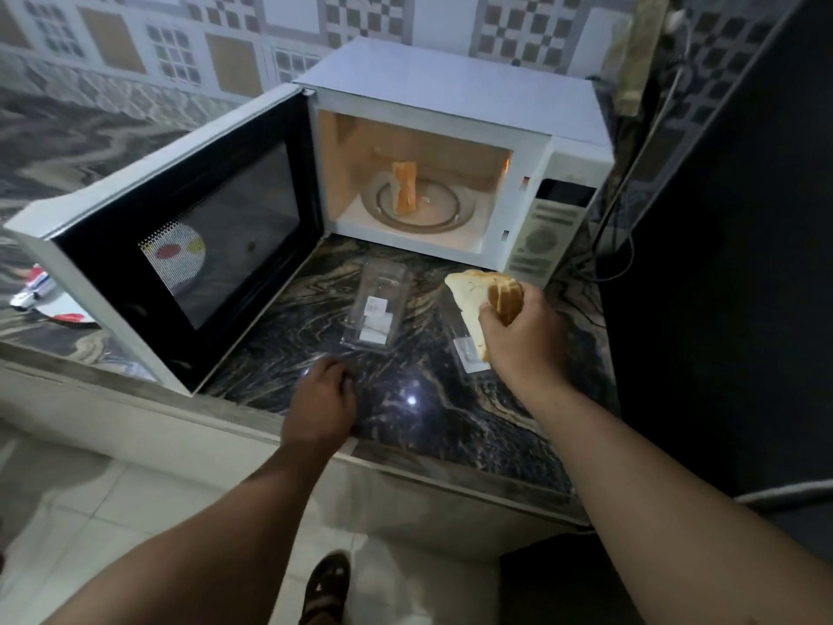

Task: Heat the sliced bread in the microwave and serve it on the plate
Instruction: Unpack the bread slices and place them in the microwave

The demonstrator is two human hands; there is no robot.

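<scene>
The white microwave (455, 110) stands on the dark marble counter with its door (189, 245) swung wide open to the left and its inside lit. A slice of bread (404, 187) stands upright on the glass turntable (450, 214). My right hand (523, 336) holds a stack of bread slices (484, 300) in front of the microwave's control panel. My left hand (322, 399) rests on the counter near its front edge, fingers curled, holding nothing that I can see. A white plate (67, 309) with red marks lies left of the door, partly hidden.
Two clear plastic containers lie on the counter (405, 412): one (376, 309) in front of the microwave, one (466, 354) under my right hand. A dark tall appliance (730, 263) stands at the right. Cables hang behind the microwave. A small red-and-white pack (31, 288) sits by the plate.
</scene>
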